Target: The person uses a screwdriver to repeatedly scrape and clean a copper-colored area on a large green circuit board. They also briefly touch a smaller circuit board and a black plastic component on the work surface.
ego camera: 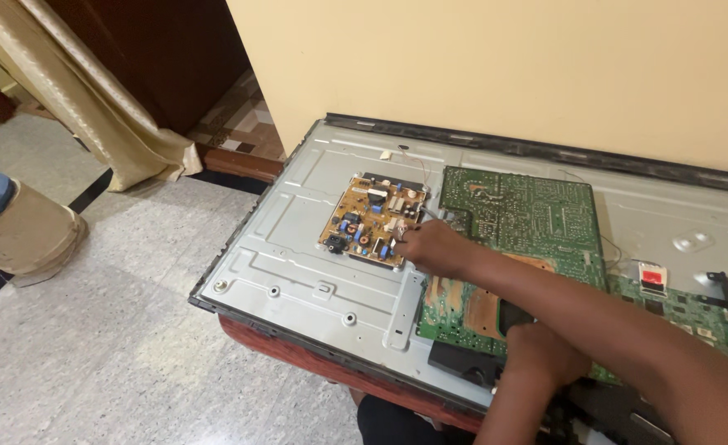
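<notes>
- The flat-screen panel (298,247) lay face down with its grey metal back up, so the boards mounted on it sat open to view and to the hands.
- It rested on a red-edged desk (298,350) pushed against the yellow wall (496,66), which kept the far edge from sliding.
- The small tan power board (371,219) sat left of centre on the metal back, with a large green circuit board (522,216) lying just beside it on the right and tilted slightly across the panel.
- One hand (434,247), probably the right, though the crossed arms made the sides hard to tell, reached across to the right edge of the tan board. Its fingers were pinched together at that edge, seemingly on a thin tool or connector; the item itself was too small to make out.
- The other hand (541,354) was pressed down, fingers curled, on a dark part at the near edge of the green board, apparently to steady it; whether it gripped anything could not be told.
- A thin wire (417,161) ran loose above the tan board.
- A pale cylindrical stool with a blue top (18,227) stood well apart on the speckled floor (117,346), near a beige curtain (92,107).
</notes>
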